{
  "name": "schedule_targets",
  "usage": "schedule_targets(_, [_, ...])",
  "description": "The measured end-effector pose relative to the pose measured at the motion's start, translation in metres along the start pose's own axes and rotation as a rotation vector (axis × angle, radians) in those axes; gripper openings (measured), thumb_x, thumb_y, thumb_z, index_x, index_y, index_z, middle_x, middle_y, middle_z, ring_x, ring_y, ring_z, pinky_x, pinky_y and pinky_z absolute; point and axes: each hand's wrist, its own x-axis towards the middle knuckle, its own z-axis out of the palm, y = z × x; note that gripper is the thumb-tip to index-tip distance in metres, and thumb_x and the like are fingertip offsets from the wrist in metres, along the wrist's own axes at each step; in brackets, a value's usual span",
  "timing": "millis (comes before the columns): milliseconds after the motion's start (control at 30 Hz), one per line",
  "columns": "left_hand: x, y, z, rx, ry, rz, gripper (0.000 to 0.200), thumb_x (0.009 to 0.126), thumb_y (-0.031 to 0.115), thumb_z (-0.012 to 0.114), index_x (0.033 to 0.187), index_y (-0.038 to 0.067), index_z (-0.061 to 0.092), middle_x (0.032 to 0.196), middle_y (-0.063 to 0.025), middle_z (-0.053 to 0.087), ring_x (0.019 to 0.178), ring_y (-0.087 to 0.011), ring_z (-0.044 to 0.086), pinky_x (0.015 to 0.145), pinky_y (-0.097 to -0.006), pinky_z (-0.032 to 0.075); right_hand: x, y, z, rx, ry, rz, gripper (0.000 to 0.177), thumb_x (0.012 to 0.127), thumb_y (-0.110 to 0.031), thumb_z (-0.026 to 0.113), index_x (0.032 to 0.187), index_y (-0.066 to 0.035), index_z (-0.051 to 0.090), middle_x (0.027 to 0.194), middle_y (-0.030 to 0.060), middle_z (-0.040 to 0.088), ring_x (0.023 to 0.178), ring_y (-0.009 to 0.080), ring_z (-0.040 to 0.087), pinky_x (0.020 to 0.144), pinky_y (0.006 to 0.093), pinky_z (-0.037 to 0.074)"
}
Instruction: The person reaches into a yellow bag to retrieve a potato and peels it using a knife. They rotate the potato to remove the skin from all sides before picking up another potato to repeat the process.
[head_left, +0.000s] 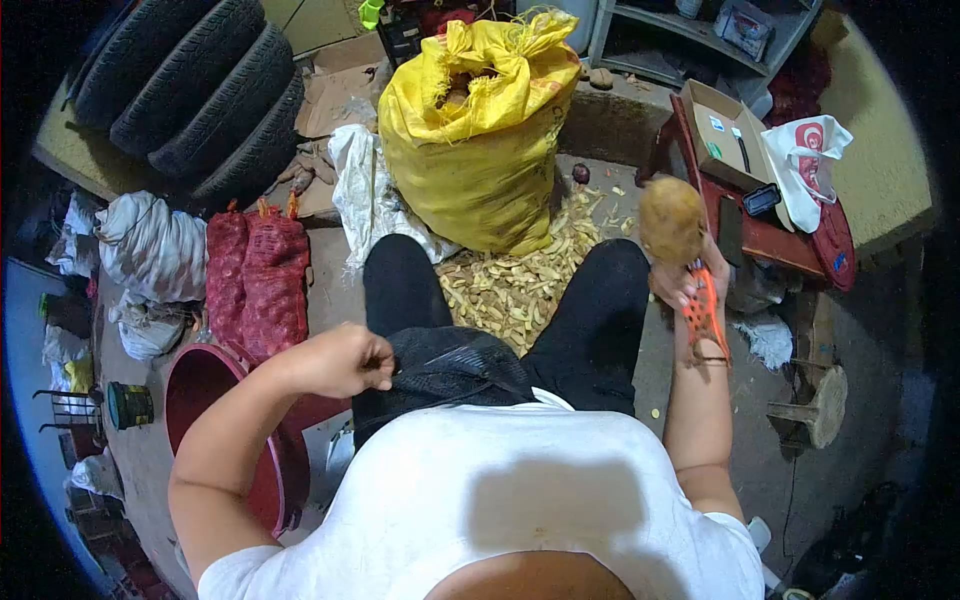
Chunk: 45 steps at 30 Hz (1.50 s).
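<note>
My right hand (685, 282) is raised out past my right knee, with a large brown potato (671, 220) at its fingertips. The same hand holds an orange-handled tool (705, 308) with holes along its handle; whether it is a knife or a peeler I cannot make out. Its handle points down along my wrist. Over my lap, the closed fingers of my left hand (350, 362) pinch the edge of a black cloth (455, 362). Pale peelings (515, 290) are heaped on the floor between my legs.
A big yellow sack (470, 160) stands ahead, open at its top. On the left are red mesh sacks (258, 285), a white sack (152, 245), a maroon tub (290, 480) and stacked tyres (185, 90). A red table (735, 245) with a cardboard box (722, 135) stands right, near a small stool (825, 408).
</note>
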Motion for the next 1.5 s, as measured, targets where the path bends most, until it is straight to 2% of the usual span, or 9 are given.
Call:
schedule_targets(367, [-0.094,-0.044,0.048,-0.247,0.178,-0.386,0.011,0.072,0.005,0.069,0.071,0.0,0.059,0.059,-0.0005,0.053,0.058,-0.008,0.045,0.055,-0.0265,0.038,0.129,0.061,0.059,0.05,-0.297,0.258,0.045,0.093,-0.036,0.034,0.113,0.001,0.049,0.045,-0.0024,0.046,0.033,0.0094,0.044,0.031,0.02,0.031])
schedule_targets(633, [-0.12,-0.1,0.112,-0.566,-0.047,-0.522,0.009,0.071,0.005,0.07,0.072,0.002,0.062,0.065,0.0032,0.056,0.063,-0.0069,0.049,0.062,-0.0233,0.041,0.151,0.097,0.078,0.18,-0.353,0.382,0.039,0.092,-0.036,0.039,0.11,-0.003,0.051,0.047,-0.0008,0.044,0.033,0.0104,0.041,0.032,0.021,0.033])
schedule_targets(767, [-0.111,-0.116,0.108,-0.641,-0.135,-0.449,0.011,0.071,0.007,0.072,0.073,0.001,0.063,0.067,0.0014,0.06,0.064,-0.0068,0.051,0.062,-0.0233,0.042,0.122,0.083,0.058,0.123,-0.198,0.391,0.042,0.093,-0.036,0.036,0.113,-0.001,0.048,0.044,-0.001,0.041,0.033,0.0102,0.04,0.032,0.0211,0.034])
schedule_targets(900, [-0.082,-0.088,0.07,-0.316,-0.177,-0.454,0.007,0.069,0.005,0.069,0.076,0.003,0.067,0.074,-0.0039,0.066,0.069,-0.0104,0.059,0.065,-0.0255,0.046,0.088,0.065,0.023,0.078,-0.091,0.312,0.045,0.094,-0.037,0.031,0.115,0.0,0.046,0.042,-0.0014,0.04,0.032,0.0103,0.04,0.028,0.0219,0.032])
schedule_targets(967, [-0.064,-0.073,0.048,-0.156,0.007,-0.247,0.009,0.067,0.006,0.068,0.076,0.004,0.067,0.076,-0.0072,0.066,0.07,-0.0124,0.061,0.066,-0.0264,0.047,0.069,0.051,0.008,0.042,-0.029,0.289,0.047,0.094,-0.038,0.029,0.117,0.0,0.044,0.043,-0.0011,0.041,0.032,0.0107,0.041,0.027,0.0224,0.031])
schedule_targets(1067, [-0.034,-0.068,0.044,-0.142,0.312,-0.21,0.01,0.068,0.007,0.067,0.077,0.003,0.067,0.076,-0.009,0.065,0.068,-0.0154,0.062,0.066,-0.0283,0.048,0.042,0.033,-0.01,0.091,-0.024,0.22,0.049,0.094,-0.04,0.028,0.119,0.0,0.043,0.044,-0.0003,0.043,0.032,0.0121,0.041,0.03,0.0223,0.031])
schedule_targets(1267, [0.01,-0.059,0.046,0.063,0.075,-0.071,0.012,0.072,0.01,0.065,0.083,0.004,0.068,0.081,-0.01,0.064,0.076,-0.0246,0.062,0.07,-0.0326,0.048,0.0,0.014,-0.021,0.095,-0.057,0.095,0.052,0.094,-0.04,0.03,0.124,0.002,0.038,0.048,0.0031,0.046,0.036,0.0146,0.045,0.035,0.0236,0.033])
schedule_targets(1333, [0.019,-0.066,0.054,-0.036,0.04,0.15,0.019,0.074,0.013,0.065,0.091,0.004,0.067,0.089,-0.0105,0.064,0.082,-0.0252,0.061,0.073,-0.0325,0.048,-0.01,0.011,-0.023,0.083,-0.039,0.082,0.055,0.094,-0.04,0.03,0.128,0.002,0.033,0.05,0.0045,0.048,0.039,0.0151,0.047,0.037,0.0246,0.033])
schedule_targets(1500, [0.023,-0.069,0.063,-0.101,-0.141,0.038,0.026,0.076,0.016,0.065,0.099,0.004,0.064,0.093,-0.0109,0.064,0.084,-0.0225,0.061,0.073,-0.0316,0.047,-0.019,0.015,-0.023,0.085,-0.026,0.057,0.052,0.094,-0.039,0.032,0.125,0.003,0.036,0.05,0.0046,0.048,0.039,0.0152,0.047,0.038,0.0253,0.035])
